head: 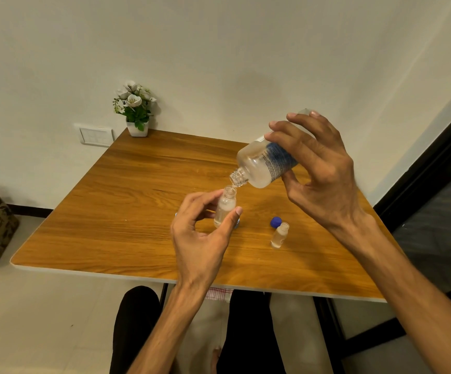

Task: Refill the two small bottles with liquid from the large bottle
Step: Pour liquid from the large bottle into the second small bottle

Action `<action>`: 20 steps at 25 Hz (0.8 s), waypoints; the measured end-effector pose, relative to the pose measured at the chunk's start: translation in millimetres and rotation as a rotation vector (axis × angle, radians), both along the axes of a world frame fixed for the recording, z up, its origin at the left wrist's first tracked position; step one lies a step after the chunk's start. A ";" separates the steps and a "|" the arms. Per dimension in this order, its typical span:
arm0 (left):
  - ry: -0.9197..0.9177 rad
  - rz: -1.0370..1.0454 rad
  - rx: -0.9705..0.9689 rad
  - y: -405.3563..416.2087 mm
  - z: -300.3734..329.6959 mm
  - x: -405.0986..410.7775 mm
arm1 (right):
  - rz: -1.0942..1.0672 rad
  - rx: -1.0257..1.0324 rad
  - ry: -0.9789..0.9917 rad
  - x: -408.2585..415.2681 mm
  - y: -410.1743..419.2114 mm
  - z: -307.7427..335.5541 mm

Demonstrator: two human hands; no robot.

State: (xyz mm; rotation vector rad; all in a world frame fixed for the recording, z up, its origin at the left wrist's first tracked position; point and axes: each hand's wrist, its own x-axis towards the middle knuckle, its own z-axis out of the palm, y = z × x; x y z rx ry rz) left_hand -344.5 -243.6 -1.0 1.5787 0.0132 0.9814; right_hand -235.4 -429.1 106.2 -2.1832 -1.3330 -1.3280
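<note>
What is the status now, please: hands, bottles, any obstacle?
Left hand holds small bottle; right hand tilts large bottle, mouth over it. Second small bottle stands open beside blue cap. No obstacle seen.

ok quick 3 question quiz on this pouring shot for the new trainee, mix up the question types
1. True or false: the large bottle is tilted with its open neck just above the mouth of the small bottle that the left hand holds.
2. Which hand holds the large bottle? A) left hand B) right hand C) neither
3. Fill in: the second small bottle stands uncapped on the table next to a loose ____ cap.

Key: 1 true; 2 B; 3 blue
</note>
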 end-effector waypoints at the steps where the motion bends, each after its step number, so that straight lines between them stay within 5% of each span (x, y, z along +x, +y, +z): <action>1: -0.001 0.000 -0.001 0.2 0.1 -0.1 | 0.002 -0.002 0.001 -0.3 0.2 0.2; 20: 0.009 0.004 -0.020 1.0 -1.3 -1.8 | -0.003 -0.035 -0.007 -3.3 3.7 1.8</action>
